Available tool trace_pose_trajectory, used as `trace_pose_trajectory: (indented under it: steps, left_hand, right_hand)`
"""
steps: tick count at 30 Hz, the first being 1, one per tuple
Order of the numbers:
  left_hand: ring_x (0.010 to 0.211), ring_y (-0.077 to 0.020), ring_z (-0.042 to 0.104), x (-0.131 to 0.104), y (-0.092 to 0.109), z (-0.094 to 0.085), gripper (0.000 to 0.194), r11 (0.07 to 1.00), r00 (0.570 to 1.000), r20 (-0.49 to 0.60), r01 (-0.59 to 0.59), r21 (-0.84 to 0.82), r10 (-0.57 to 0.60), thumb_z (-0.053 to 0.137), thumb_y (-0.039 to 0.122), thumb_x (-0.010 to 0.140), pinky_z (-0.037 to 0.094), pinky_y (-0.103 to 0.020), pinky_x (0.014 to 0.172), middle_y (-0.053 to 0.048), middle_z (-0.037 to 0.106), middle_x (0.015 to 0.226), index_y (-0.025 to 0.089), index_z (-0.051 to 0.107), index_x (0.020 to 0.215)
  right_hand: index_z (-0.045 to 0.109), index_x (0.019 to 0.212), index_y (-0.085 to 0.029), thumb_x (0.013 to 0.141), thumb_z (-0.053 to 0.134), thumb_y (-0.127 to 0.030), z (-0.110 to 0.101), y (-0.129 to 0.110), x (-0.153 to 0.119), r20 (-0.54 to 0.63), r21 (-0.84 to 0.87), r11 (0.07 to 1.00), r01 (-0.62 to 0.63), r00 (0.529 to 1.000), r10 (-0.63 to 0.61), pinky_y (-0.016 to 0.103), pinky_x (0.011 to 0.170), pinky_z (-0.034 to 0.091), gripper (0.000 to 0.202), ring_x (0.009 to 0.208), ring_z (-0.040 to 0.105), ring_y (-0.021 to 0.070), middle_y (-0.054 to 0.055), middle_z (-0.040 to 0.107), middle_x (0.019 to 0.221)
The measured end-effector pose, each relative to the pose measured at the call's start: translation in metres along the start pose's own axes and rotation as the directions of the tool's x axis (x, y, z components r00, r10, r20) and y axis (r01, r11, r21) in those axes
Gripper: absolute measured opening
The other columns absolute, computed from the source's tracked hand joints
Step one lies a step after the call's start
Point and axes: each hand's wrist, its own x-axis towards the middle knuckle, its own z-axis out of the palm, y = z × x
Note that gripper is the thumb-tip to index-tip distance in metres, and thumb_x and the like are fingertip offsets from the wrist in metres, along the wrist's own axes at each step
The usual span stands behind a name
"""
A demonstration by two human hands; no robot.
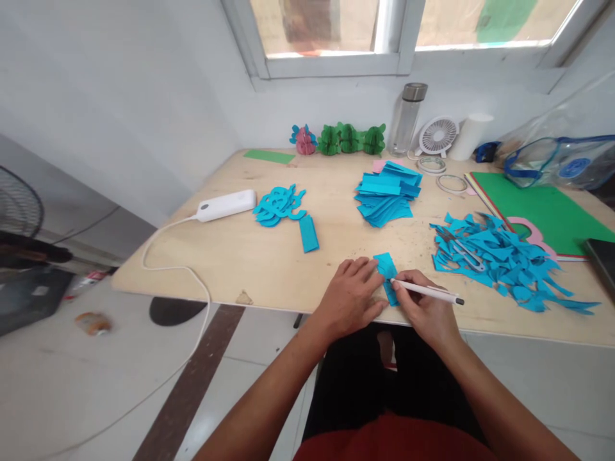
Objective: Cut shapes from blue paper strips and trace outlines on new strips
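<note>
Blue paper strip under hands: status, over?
Right hand holding slim white pen, tip at blue paper strip. Left hand on strip. Left edge partly hidden.

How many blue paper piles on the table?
3: curvy cut-outs on the left, beside the white device; folded pieces toward the back; scraps on the right. I left out the lone folded strip and the single piece under the pen. No pile looks hidden.

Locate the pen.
In the head view, right of centre: the pen is in the right hand, tip at the blue paper the left hand touches.
</note>
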Motion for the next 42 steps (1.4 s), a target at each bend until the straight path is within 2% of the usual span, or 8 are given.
trace_pose_trajectory:
  steps: [4, 16, 28, 38, 42]
  left_hand:
    - [0.131, -0.0322, 0.042, -0.001, -0.004, -0.003, 0.039, 0.999, 1.0, 0.019, -0.024, 0.029, 0.023, 0.054, 0.041, 0.089, 0.033, -0.05, 0.107, -0.011, 0.053, 0.137, 0.02, 0.054, 0.123]
    - [0.136, -0.0301, 0.036, -0.005, -0.018, -0.008, 0.043, 0.996, 0.993, 0.076, -0.093, -0.009, 0.093, 0.054, 0.045, 0.09, 0.029, -0.048, 0.111, -0.01, 0.048, 0.144, 0.022, 0.054, 0.126]
    - [0.137, -0.0311, 0.035, -0.007, -0.02, -0.004, 0.044, 0.995, 0.993, 0.066, -0.1, 0.002, 0.099, 0.052, 0.046, 0.09, 0.026, -0.049, 0.112, -0.011, 0.045, 0.147, 0.021, 0.053, 0.126]
    - [0.137, -0.0309, 0.036, -0.008, -0.018, -0.005, 0.042, 0.996, 0.994, 0.058, -0.091, -0.005, 0.091, 0.053, 0.045, 0.09, 0.026, -0.049, 0.112, -0.011, 0.045, 0.146, 0.022, 0.054, 0.126]
    - [0.137, -0.0306, 0.036, -0.008, -0.017, -0.006, 0.043, 0.996, 0.995, 0.056, -0.088, -0.009, 0.088, 0.055, 0.044, 0.089, 0.027, -0.049, 0.112, -0.011, 0.043, 0.148, 0.022, 0.053, 0.126]
  right_hand:
    - [0.064, 0.087, -0.022, 0.09, 0.052, -0.037, 0.0, 0.0, 0.0, -0.008, -0.004, 1.0, 0.013, 1.0, -0.013, 0.03, 0.068, 0.045, 0.019, 0.071, 0.064, 0.0182, 0.002, 0.071, 0.08]
    - [0.064, 0.087, -0.022, 0.09, 0.054, -0.036, 0.0, -0.001, -0.001, -0.011, 0.009, 1.0, 0.013, 1.0, -0.013, 0.027, 0.065, 0.046, 0.017, 0.068, 0.063, 0.0158, 0.001, 0.07, 0.079]
    - [0.063, 0.087, -0.022, 0.089, 0.054, -0.042, 0.001, 0.005, 0.005, 0.035, 0.089, 0.995, -0.051, 0.998, 0.049, 0.028, 0.066, 0.048, 0.023, 0.072, 0.064, 0.0182, 0.003, 0.07, 0.081]
    - [0.064, 0.087, -0.021, 0.089, 0.054, -0.043, 0.003, 0.009, 0.007, 0.028, 0.068, 0.997, -0.038, 0.999, 0.036, 0.029, 0.067, 0.049, 0.023, 0.074, 0.066, 0.0187, 0.004, 0.071, 0.082]
    - [0.063, 0.087, -0.021, 0.089, 0.054, -0.043, 0.004, 0.012, 0.007, 0.038, 0.071, 0.997, -0.035, 0.999, 0.032, 0.028, 0.062, 0.048, 0.024, 0.069, 0.064, 0.0177, 0.003, 0.07, 0.078]
